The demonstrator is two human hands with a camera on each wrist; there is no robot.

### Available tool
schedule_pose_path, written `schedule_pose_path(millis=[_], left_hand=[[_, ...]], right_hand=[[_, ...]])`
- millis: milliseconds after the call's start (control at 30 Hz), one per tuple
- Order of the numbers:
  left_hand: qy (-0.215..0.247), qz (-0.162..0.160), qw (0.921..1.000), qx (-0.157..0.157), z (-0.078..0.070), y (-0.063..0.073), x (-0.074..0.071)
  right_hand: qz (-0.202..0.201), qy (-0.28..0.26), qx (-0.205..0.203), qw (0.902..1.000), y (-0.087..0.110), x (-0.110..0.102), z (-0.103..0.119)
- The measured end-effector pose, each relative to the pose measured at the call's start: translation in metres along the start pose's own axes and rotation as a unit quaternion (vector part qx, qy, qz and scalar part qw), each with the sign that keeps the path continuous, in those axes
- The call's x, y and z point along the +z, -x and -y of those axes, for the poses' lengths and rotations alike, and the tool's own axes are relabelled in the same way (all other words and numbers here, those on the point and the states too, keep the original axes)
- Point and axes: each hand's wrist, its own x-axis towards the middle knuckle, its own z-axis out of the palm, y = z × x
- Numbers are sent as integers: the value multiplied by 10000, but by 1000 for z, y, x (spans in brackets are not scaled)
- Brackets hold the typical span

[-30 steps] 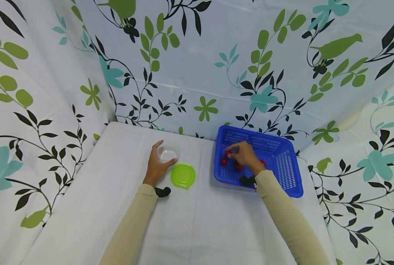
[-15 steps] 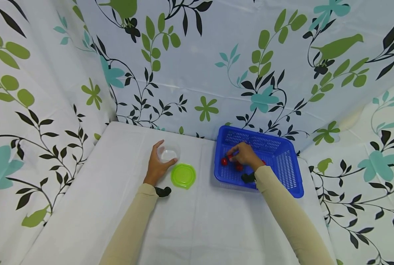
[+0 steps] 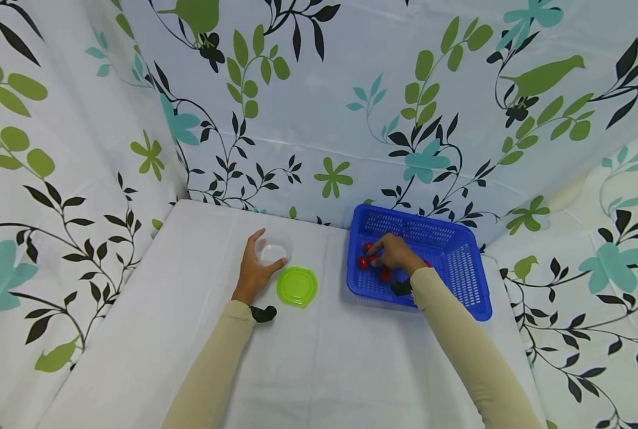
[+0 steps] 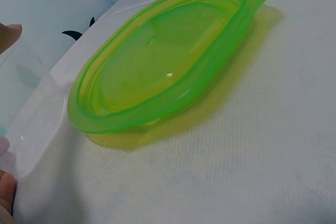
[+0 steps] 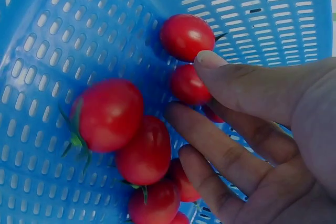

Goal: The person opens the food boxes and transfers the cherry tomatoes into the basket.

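Note:
My left hand (image 3: 254,269) grips a clear plastic container (image 3: 273,249) from its left side, thumb at the near rim and fingers at the far one. Just to the right lies a bright green lid (image 3: 296,286), which fills most of the left wrist view. Inside the blue basket (image 3: 355,280), my right hand (image 3: 399,253) reaches down among several red cherry tomatoes (image 5: 107,115). Its thumb tip overlaps one small cherry tomato (image 5: 188,85), with a fingertip at that tomato's lower side and the fingers loosely spread. Part of the index finger is hidden behind the thumb.
The perforated basket walls rise around the right hand. A white cloth (image 3: 319,369) covers the table, and patterned curtains (image 3: 308,119) close off the back and both sides. Black straps (image 3: 263,314) are on the wrists.
My right hand's fingertips have shifted slightly down and right from the upper cherry tomato, which now shows beside them. The left hand, container and lid stay where they were.

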Motion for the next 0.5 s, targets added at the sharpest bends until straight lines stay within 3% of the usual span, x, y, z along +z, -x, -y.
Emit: schedule_pose_path(millis=[367, 500], left_hand=[[-261, -43, 9996, 27, -2, 7, -13], [-875, -292, 9954, 254, -6, 12, -19]], right_hand=[[-131, -55, -61, 9999, 13, -5, 12], [-268, -85, -131, 9995, 26, -9, 19]])
